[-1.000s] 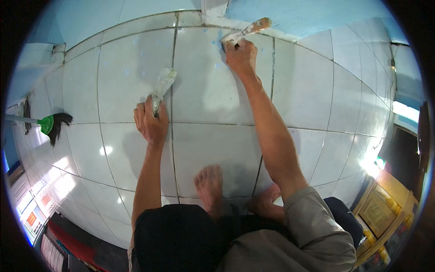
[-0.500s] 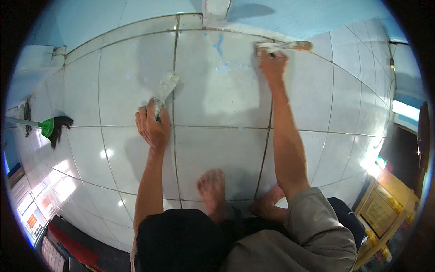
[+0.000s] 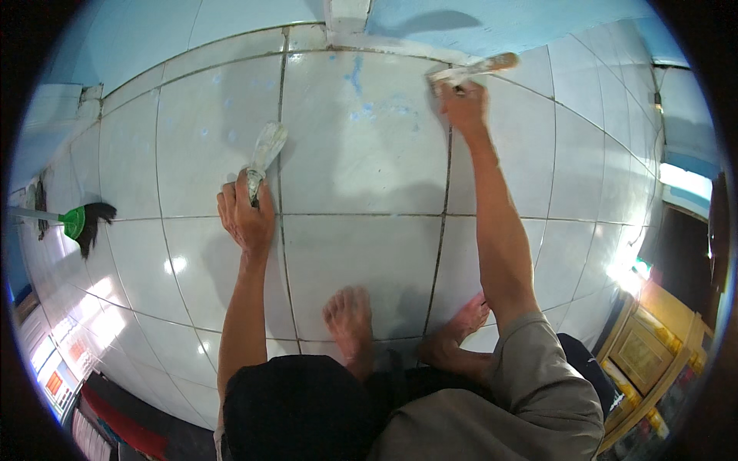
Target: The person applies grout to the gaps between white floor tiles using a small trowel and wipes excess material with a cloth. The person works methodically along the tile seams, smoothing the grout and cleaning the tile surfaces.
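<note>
My left hand (image 3: 247, 215) is closed around the lower end of a whitish, paint-caked hand tool (image 3: 269, 144) on the white tiled floor (image 3: 369, 261). The tool's wide, rounded end points away from me. Far right of it, my right hand (image 3: 464, 107) grips a tool with a wooden handle (image 3: 501, 63) and a whitish middle, close to the wall base. The tool's working end, left of the fingers, is blurred and partly hidden, so its kind is unclear. Between the hands, blue paint marks (image 3: 357, 84) speckle the tiles.
A light blue wall (image 3: 507, 27) with a white post (image 3: 347, 15) borders the far side. A green broom (image 3: 74, 222) with dark bristles is at the left. My bare feet (image 3: 350, 319) stand near me; yellow wooden furniture (image 3: 642, 349) is at lower right.
My right hand has slid slightly right across the tiles, and its tool's wooden handle now tilts further up. The left hand keeps its place on the floor; the view has shifted a little.
</note>
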A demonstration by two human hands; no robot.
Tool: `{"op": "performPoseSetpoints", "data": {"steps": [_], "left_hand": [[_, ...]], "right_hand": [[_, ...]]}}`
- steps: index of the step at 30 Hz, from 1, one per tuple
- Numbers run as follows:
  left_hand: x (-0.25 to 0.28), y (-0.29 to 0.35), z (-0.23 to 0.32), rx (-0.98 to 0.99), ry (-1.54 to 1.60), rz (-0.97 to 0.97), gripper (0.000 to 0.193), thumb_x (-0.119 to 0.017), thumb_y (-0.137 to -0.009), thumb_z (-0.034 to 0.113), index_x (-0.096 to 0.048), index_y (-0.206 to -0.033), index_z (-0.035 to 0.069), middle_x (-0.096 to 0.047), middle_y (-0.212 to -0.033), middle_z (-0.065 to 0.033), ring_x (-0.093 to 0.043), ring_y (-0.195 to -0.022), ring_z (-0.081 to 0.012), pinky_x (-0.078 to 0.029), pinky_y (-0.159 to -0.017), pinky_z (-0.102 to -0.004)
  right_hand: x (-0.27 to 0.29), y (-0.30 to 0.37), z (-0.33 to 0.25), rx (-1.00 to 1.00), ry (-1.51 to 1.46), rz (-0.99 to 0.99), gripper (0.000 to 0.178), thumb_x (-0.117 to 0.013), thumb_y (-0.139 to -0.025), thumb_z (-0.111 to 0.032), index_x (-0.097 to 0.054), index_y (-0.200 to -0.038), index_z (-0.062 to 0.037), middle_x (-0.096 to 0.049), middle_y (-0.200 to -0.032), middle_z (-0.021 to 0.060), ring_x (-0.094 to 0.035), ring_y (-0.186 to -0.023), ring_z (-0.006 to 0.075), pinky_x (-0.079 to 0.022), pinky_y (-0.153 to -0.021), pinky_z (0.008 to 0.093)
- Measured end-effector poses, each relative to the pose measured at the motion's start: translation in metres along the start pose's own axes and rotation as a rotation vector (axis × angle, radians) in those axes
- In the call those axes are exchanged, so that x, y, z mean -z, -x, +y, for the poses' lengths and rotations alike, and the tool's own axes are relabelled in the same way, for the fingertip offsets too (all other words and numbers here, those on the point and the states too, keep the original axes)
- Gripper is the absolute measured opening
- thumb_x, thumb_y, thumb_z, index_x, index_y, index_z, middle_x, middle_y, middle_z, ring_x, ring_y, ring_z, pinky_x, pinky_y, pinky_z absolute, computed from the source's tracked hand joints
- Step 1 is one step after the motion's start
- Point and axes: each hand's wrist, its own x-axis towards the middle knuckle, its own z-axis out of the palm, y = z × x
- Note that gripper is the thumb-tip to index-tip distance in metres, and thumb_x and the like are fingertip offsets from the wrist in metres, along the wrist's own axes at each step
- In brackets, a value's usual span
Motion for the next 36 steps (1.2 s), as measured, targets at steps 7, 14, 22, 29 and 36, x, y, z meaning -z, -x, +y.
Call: {"op": "performPoseSetpoints", "data": {"steps": [7, 14, 22, 29, 36], "left_hand": [[0.002, 0.008, -0.018, -0.001, -0.085, 0.029, 0.038, -0.071, -0.090, 0.024, -0.067, -0.123, 0.005, -0.061, -0.098, -0.0112, -0.057, -0.091, -0.0315, -0.047, -0.082, -0.0447], [-0.003, 0.005, -0.010, -0.028, -0.041, 0.076, 0.036, -0.074, -0.086, 0.022, -0.069, -0.119, 0.010, -0.060, -0.095, -0.0061, -0.055, -0.086, -0.0269, -0.046, -0.078, -0.0406], [-0.001, 0.007, -0.016, -0.028, -0.043, 0.075, 0.036, -0.073, -0.086, 0.022, -0.069, -0.119, 0.009, -0.059, -0.095, -0.0061, -0.055, -0.087, -0.0265, -0.046, -0.079, -0.0400], [0.002, 0.003, -0.002, -0.015, 0.007, 0.044, 0.037, -0.071, -0.089, 0.022, -0.067, -0.121, 0.006, -0.060, -0.097, -0.0112, -0.056, -0.089, -0.0316, -0.047, -0.080, -0.0444], [-0.001, 0.007, -0.014, -0.020, -0.026, 0.074, 0.036, -0.075, -0.085, 0.023, -0.069, -0.117, 0.009, -0.059, -0.094, -0.0071, -0.055, -0.085, -0.0273, -0.045, -0.078, -0.0404]], "right_hand": [[-0.040, 0.048, -0.045, 0.025, -0.003, -0.006, 0.036, -0.069, -0.085, -0.029, -0.068, -0.079, 0.0064, -0.068, -0.080, 0.0286, -0.069, -0.078, 0.0435, -0.053, -0.077, 0.0478], [0.006, 0.038, -0.017, -0.117, -0.122, -0.032, 0.034, -0.068, -0.089, -0.030, -0.070, -0.078, 0.0014, -0.067, -0.064, 0.0135, -0.065, -0.062, 0.0192, -0.052, -0.065, 0.0381], [-0.035, 0.052, -0.084, -0.108, -0.033, -0.209, 0.033, -0.064, -0.092, -0.025, -0.069, -0.075, 0.0016, -0.071, -0.072, 0.0169, -0.067, -0.062, 0.0216, -0.054, -0.066, 0.0391], [0.001, 0.046, -0.025, -0.095, -0.068, -0.156, 0.035, -0.067, -0.089, -0.030, -0.070, -0.081, 0.0044, -0.069, -0.075, 0.0206, -0.067, -0.067, 0.0258, -0.053, -0.067, 0.0401], [-0.026, 0.049, -0.065, -0.065, 0.001, -0.262, 0.036, -0.065, -0.089, -0.031, -0.072, -0.087, 0.0040, -0.071, -0.077, 0.0188, -0.069, -0.071, 0.0279, -0.053, -0.070, 0.0406]]}}
